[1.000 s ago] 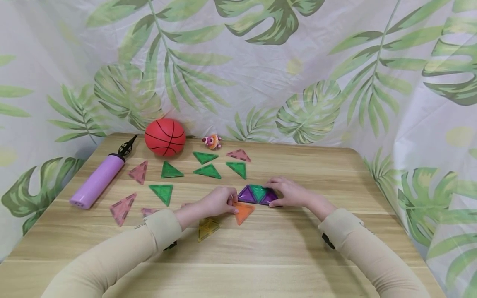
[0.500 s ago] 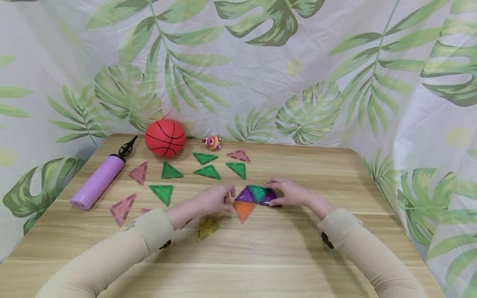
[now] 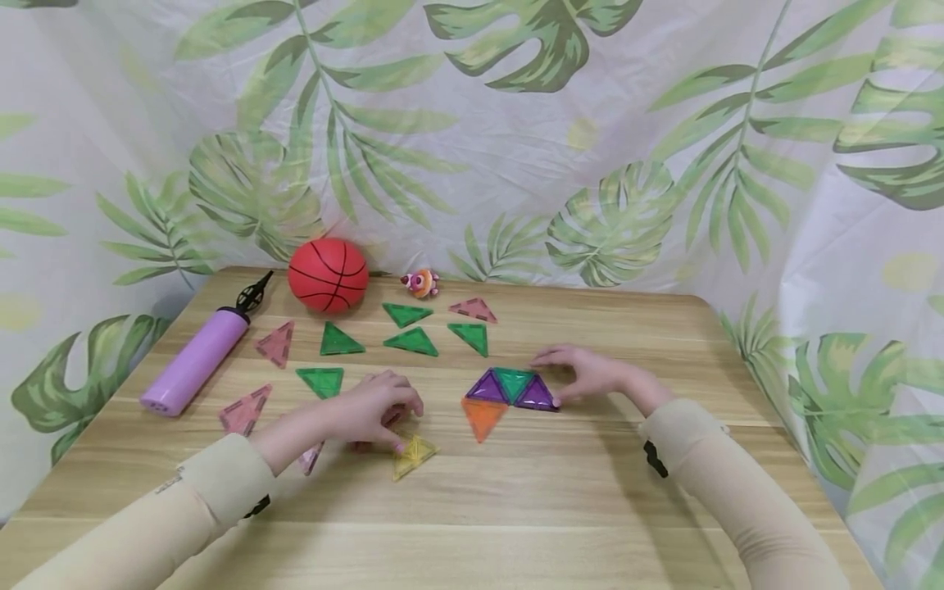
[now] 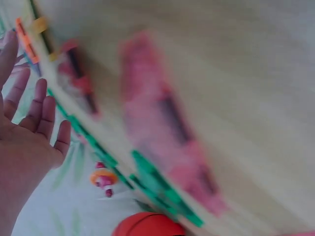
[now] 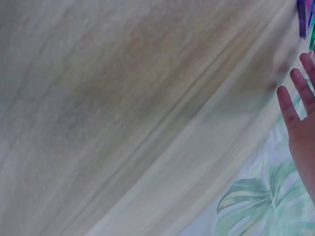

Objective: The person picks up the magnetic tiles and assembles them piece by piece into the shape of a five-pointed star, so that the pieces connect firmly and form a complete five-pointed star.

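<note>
Two purple triangles, the left one (image 3: 487, 388) and the right one (image 3: 537, 395), flank a teal triangle (image 3: 512, 381) in a row. Below the left purple one, an orange triangle (image 3: 483, 418) points toward the person. My right hand (image 3: 588, 373) is beside the row's right end, its thumb at the purple corner and its fingers apart. My left hand (image 3: 372, 410) hovers by a yellow triangle (image 3: 415, 457), thumb near its upper corner, fingers loosely bent around nothing. In the left wrist view that hand (image 4: 29, 123) has relaxed, spread fingers; the right wrist view shows the other hand (image 5: 302, 113) at the edge.
Loose green triangles (image 3: 411, 341) and pink triangles (image 3: 276, 343) lie at the left and back. A red ball (image 3: 329, 275), a small figurine (image 3: 421, 283) and a purple pump (image 3: 195, 360) stand behind and left. A leaf-patterned cloth (image 3: 509, 147) hangs behind the table.
My left hand has let go of the orange triangle, which now lies against the left purple one, and moved left to the yellow triangle. My right hand has drawn slightly right, uncovering the right purple triangle.
</note>
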`<state>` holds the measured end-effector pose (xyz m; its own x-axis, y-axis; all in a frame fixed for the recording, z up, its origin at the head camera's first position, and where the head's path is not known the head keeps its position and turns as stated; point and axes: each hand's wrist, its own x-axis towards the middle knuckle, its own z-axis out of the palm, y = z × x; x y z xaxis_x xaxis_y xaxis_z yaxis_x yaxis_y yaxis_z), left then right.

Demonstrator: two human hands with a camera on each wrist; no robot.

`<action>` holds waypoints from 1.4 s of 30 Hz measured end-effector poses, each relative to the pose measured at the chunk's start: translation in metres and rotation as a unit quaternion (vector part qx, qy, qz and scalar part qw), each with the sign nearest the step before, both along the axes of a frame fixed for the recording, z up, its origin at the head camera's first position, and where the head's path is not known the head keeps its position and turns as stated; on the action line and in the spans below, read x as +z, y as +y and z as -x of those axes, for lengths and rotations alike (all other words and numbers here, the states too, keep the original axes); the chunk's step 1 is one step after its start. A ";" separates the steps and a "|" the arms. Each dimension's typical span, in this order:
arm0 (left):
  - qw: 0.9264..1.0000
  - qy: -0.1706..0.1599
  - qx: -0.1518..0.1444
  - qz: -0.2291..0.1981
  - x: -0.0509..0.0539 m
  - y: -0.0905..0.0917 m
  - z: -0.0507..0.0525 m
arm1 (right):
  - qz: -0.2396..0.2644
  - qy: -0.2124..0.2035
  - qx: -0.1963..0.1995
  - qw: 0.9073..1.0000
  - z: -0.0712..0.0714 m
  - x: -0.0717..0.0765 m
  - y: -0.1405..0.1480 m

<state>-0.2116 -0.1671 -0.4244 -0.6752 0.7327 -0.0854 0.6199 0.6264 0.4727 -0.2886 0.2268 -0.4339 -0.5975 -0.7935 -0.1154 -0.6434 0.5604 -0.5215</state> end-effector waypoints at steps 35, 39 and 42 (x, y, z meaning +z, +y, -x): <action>1.000 -0.008 -0.010 -0.019 -0.015 0.007 -0.005 | -0.013 0.027 0.032 0.999 0.005 -0.007 0.000; 0.999 -0.015 -0.027 -0.015 -0.014 0.011 -0.007 | -0.019 0.026 0.027 0.999 0.004 -0.007 0.001; 0.999 -0.014 -0.045 -0.012 -0.013 0.015 -0.007 | -0.023 0.021 0.020 0.999 0.004 -0.006 0.002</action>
<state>-0.2043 -0.1520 -0.4372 -0.6046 0.7919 -0.0857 0.6587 0.5576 0.5051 -0.2923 0.2287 -0.4403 -0.5704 -0.8115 -0.1273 -0.6867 0.5561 -0.4681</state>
